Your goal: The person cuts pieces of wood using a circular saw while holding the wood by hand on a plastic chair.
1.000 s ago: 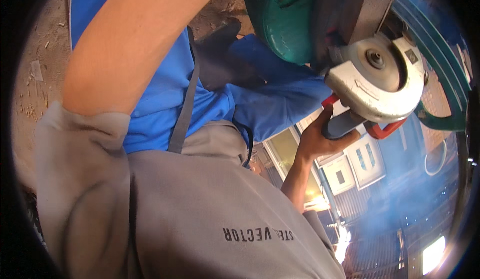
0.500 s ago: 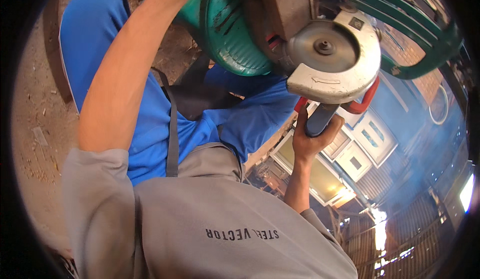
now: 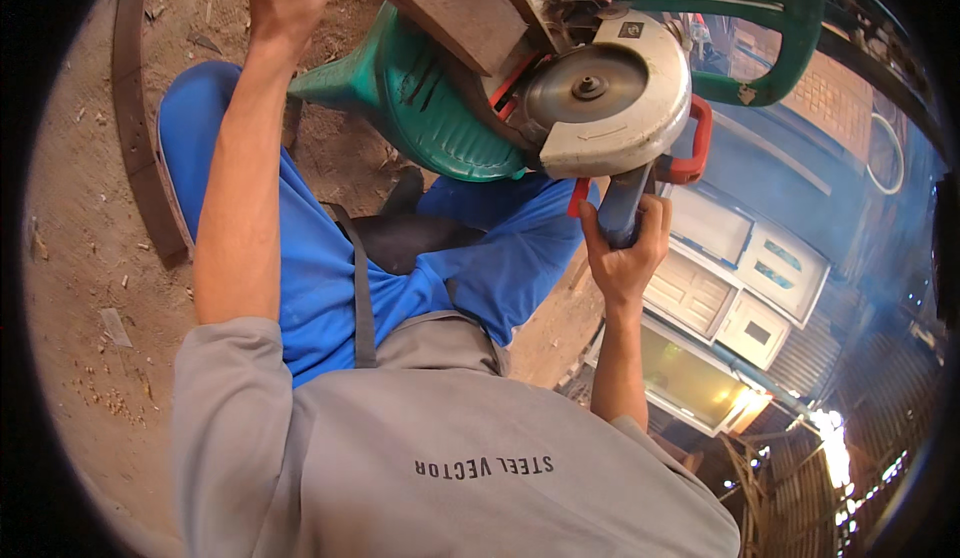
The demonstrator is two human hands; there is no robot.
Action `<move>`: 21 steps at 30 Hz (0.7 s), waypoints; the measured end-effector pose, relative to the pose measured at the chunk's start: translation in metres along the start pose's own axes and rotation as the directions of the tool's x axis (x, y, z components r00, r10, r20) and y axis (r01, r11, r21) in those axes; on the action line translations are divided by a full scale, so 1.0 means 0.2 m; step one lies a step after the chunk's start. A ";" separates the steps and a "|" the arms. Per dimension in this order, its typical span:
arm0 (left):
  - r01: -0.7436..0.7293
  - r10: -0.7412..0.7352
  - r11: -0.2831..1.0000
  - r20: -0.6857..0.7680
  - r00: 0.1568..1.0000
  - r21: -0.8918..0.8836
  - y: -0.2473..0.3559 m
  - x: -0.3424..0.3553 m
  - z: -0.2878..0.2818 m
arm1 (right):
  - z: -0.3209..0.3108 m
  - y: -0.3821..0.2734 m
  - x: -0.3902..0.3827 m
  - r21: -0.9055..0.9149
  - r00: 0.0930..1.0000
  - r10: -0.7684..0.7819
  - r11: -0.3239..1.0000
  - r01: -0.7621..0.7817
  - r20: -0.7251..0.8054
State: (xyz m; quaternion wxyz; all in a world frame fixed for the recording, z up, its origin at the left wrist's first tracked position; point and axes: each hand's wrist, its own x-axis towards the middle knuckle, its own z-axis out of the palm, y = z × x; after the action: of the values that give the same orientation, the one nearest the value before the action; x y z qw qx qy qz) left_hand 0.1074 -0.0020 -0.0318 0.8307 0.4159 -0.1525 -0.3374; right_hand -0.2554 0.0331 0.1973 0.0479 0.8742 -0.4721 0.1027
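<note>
Work looks partway along — circular saw [image 3: 620, 143] and brown board [image 3: 440, 8] sit together, with a hand at each. The right hand [image 3: 630, 258] is wrapped around the saw's dark handle [image 3: 622, 216], below a silver guard [image 3: 662, 93] that curves around the round blade [image 3: 565, 83]. The board lies aslant at the top of the view, over a green plastic seat [image 3: 460, 138], its nearer end just beside the blade. At its other end the left hand [image 3: 288, 3] has bent fingers and seems to grasp it, though the view's edge cuts them off. No finished cut can be made out, so how much remains cannot be told. A long brown strip [image 3: 130, 108] lies on the dirt floor [image 3: 80, 298] — offcut or not, unclear.
</note>
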 end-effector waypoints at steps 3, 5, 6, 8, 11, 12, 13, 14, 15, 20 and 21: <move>-0.060 0.059 0.985 0.010 0.998 0.164 -0.09 0.03 -0.19 | -0.06 -0.01 0.04 0.000 1.000 -0.002 1.000 0.002 -0.013; 0.001 -0.003 0.997 0.018 1.000 0.071 -0.04 0.03 -0.18 | -0.15 0.02 0.09 -0.010 0.999 0.004 1.000 -0.005 -0.040; 0.005 -0.005 0.997 -0.007 1.000 0.072 -0.04 0.02 -0.17 | -0.18 0.06 0.12 -0.030 0.998 -0.030 0.999 0.029 -0.047; 0.006 -0.002 0.996 -0.048 0.999 0.084 -0.02 0.03 -0.22 | -0.27 0.09 0.20 -0.043 0.994 -0.085 0.996 0.082 -0.069; 0.065 -0.066 0.998 -0.053 0.996 -0.010 0.01 -0.02 -0.18 | -0.39 0.15 0.29 -0.051 0.994 -0.050 0.998 0.045 -0.097; 0.090 -0.089 0.996 -0.066 0.994 0.017 0.03 -0.04 -0.21 | -0.40 0.17 0.31 -0.010 0.998 -0.029 1.000 0.028 -0.053; 0.076 -0.075 0.997 -0.051 0.996 0.021 0.05 -0.05 -0.21 | -0.43 0.18 0.33 0.028 1.000 -0.012 1.000 0.012 -0.005; 0.059 -0.059 0.998 -0.074 0.996 0.010 0.06 -0.07 -0.21 | -0.44 0.20 0.35 0.030 0.999 -0.033 0.999 0.033 0.001; 0.039 -0.037 0.999 -0.103 0.994 0.012 0.09 -0.09 -0.25 | -0.42 0.21 0.35 0.050 0.999 -0.031 0.998 0.031 -0.016; 0.092 -0.089 0.995 -0.098 0.991 0.028 0.14 -0.23 -0.32 | -0.49 0.24 0.35 0.123 0.992 0.030 0.991 -0.045 0.122; 0.093 -0.091 0.995 -0.081 0.993 0.025 0.15 -0.26 -0.33 | -0.50 0.26 0.34 0.133 0.992 0.046 0.989 -0.061 0.114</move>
State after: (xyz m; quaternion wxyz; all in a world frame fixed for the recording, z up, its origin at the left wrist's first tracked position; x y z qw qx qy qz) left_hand 0.1187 0.0854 -0.0469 0.8136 0.4476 -0.1046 -0.3561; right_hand -0.2751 -0.0324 0.3086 -0.0410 0.8669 -0.4890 0.0872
